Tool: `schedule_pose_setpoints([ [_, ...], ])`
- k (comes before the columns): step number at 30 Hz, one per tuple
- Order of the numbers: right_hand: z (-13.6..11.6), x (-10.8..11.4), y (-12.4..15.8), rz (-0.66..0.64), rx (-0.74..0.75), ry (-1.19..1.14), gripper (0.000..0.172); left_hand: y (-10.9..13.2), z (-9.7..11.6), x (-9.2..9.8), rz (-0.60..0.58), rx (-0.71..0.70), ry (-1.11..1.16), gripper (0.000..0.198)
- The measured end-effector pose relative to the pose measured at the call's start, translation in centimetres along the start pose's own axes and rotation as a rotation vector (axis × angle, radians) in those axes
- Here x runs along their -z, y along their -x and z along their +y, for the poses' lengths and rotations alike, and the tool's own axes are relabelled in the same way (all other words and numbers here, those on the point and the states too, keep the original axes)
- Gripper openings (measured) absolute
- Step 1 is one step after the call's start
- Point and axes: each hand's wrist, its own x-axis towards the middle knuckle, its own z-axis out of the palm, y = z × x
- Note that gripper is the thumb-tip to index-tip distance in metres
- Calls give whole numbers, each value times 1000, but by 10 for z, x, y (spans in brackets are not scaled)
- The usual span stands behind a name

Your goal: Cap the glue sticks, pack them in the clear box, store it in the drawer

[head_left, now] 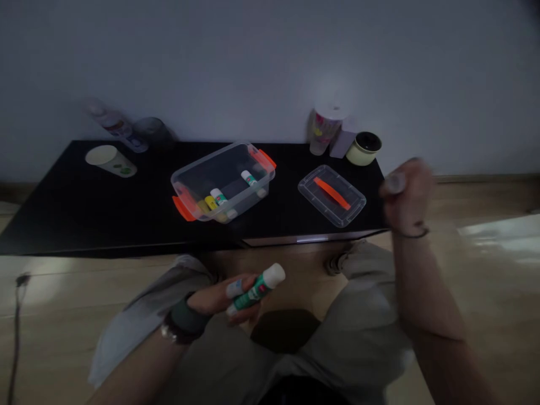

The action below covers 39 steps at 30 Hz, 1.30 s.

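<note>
My left hand [236,295] is wrapped round a green glue stick [255,289] with a white cap, held above my lap. My right hand [407,194], blurred, is raised beyond the table's right end, its fingers closed round a small whitish object [395,183] that I cannot make out clearly. On the black table [156,216] stands an open clear plastic box [211,163] with orange latches. Inside lie white-capped glue sticks [248,178] and a yellow one [210,203]. To its right lies a clear lid [332,196] with an orange handle.
A paper cup [110,161], a bottle [116,126] and a dark round object [155,133] are at the table's left. Near the wall at right stand a lidded plastic cup [324,132] and a cream jar [363,148] with a black lid.
</note>
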Motion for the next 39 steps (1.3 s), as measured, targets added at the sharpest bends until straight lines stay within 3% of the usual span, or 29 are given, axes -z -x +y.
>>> schedule_pose_setpoints([
  [1,12,7,-12,137,1,17,55,-1,-3,4,9,7,17,57],
  [2,24,7,-20,241,13,37,46,-4,-6,9,75,-11,15,55],
  [3,35,1,-25,197,28,78,36,-9,-8,14,166,-40,6,54],
  [5,51,-29,-26,-169,-8,238,26,-22,-13,25,398,-104,11,54],
  [7,61,-68,-22,-487,-58,426,29,-34,-16,37,620,-133,38,51],
  [9,64,-101,-18,-629,-77,578,28,-40,-17,48,801,-132,91,43],
  [12,66,-126,-22,-619,-65,646,33,-40,-16,58,954,-135,172,32],
  [16,67,-127,-31,-456,-49,635,49,-40,-12,60,972,-126,196,28],
  [21,76,-112,-37,-474,-99,710,35,-42,-12,60,998,-108,189,23],
  [25,77,-101,-38,-409,-17,700,30,-44,-12,60,970,-137,125,29],
  [31,63,-111,-21,-568,-18,650,27,-54,-10,59,917,-145,57,33],
  [36,70,-122,-21,-583,75,663,28,-68,-3,63,903,-167,7,34],
  [39,64,-126,-19,-587,109,551,29,-75,1,66,914,-163,5,38],
])
